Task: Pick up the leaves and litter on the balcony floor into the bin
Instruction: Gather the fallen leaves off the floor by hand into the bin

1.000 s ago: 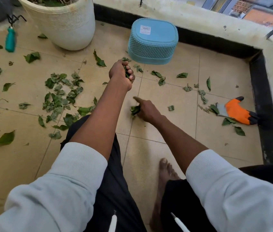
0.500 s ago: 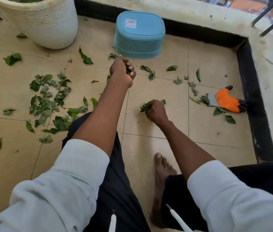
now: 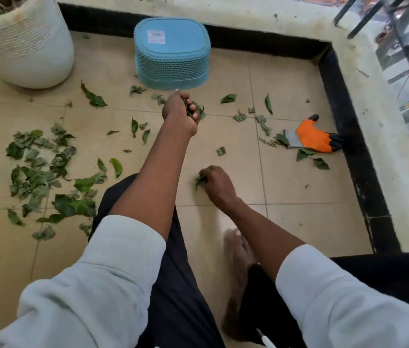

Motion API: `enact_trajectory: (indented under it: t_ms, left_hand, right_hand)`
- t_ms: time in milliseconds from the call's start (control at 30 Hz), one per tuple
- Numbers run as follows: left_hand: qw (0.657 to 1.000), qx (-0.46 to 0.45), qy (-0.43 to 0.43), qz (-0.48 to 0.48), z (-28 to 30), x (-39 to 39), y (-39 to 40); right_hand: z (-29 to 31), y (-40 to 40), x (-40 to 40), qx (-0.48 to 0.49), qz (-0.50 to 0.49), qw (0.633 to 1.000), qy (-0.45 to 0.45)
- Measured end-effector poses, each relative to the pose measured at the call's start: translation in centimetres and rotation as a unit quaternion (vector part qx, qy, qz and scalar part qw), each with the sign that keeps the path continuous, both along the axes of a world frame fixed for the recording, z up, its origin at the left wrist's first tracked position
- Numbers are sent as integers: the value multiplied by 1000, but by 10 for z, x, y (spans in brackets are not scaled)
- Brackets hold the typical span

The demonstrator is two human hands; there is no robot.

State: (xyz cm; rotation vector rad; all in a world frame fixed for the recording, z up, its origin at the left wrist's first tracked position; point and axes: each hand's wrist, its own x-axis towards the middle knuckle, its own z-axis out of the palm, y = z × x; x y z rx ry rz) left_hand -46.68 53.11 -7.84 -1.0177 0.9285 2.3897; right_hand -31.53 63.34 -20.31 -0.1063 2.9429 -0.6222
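Observation:
My left hand (image 3: pixel 179 113) is stretched out above the tiles and grips a bunch of green leaves, just in front of the blue basket bin (image 3: pixel 172 60), which stands upside down by the back wall. Nearer to me, my right hand (image 3: pixel 214 180) is curled on the floor, pinching a few leaves (image 3: pixel 200 181). A thick scatter of leaves (image 3: pixel 39 169) covers the tiles on the left. Single leaves (image 3: pixel 228 98) lie between the bin and an orange work glove (image 3: pixel 311 139) on the right.
A large white plant pot (image 3: pixel 23 46) stands at the back left. A black-edged kerb (image 3: pixel 349 136) and low wall close the balcony at the back and right. My bare foot (image 3: pixel 238 257) and dark-trousered legs occupy the near floor.
My right hand has closed round leaves on the floor and drawn them slightly toward me. My left hand kept its bunch, holding near the bin. The view shifted forward.

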Motion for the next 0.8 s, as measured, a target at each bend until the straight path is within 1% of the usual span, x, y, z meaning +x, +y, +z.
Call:
enact_trajectory:
  t_ms: [33,67,100,167,233,367,467,500,533,567,600,633,667,700,733,800]
  left_hand:
    - [1000,3,-2,-2,0,0,4]
    - [1000,4,-2,-4,0,-1,8]
    - [1000,1,-2,-5,1,-1,11]
    - [1000,-6,-1,-9,1,0,15]
    - [1000,-4,-5,-5,-1,0,17]
    - [1000,-15,-11,-2,-4,0,16]
    - [999,-34,-23,-16,-8,3,18]
    - [999,-33,-24,-24,-9,4,19]
    - [999,-32,-26,-30,-11,5,21]
    - [998,-33,-28,-38,-12,5,25]
    - [998,-33,-30,-44,-14,6,29]
    - [998,-34,-34,-45,-17,8,33]
    - [998,-33,-40,-45,-20,9,40]
    - [998,-29,-47,-39,-23,11,47]
    - [998,-21,-51,-31,-25,14,57]
    - [998,-16,-54,-9,-26,19,78]
  right_hand:
    - [5,11,-11,-31,-67,997,-5]
    - [11,22,-22,-40,-112,993,0]
    - [15,34,-34,-40,-138,990,-1]
    - [17,51,-54,-23,-156,987,-23]
    - [15,61,-71,6,-126,991,-42]
    - [6,57,-80,65,-16,995,-69]
    - [-5,54,-60,121,61,990,-26]
    - [-7,58,-54,114,62,992,-12]
    - [-10,63,-52,85,33,996,-11]
    - [-7,66,-51,26,-37,999,-13]
    - [-2,68,-54,-47,-135,989,-24]
    - [4,70,-59,-129,-234,963,-31]
    - [15,73,-65,-214,-324,921,-25]
    - [27,74,-71,-296,-394,870,-17]
    - [42,76,-78,-377,-443,813,-3]
    - [73,83,-87,-538,-481,692,32]
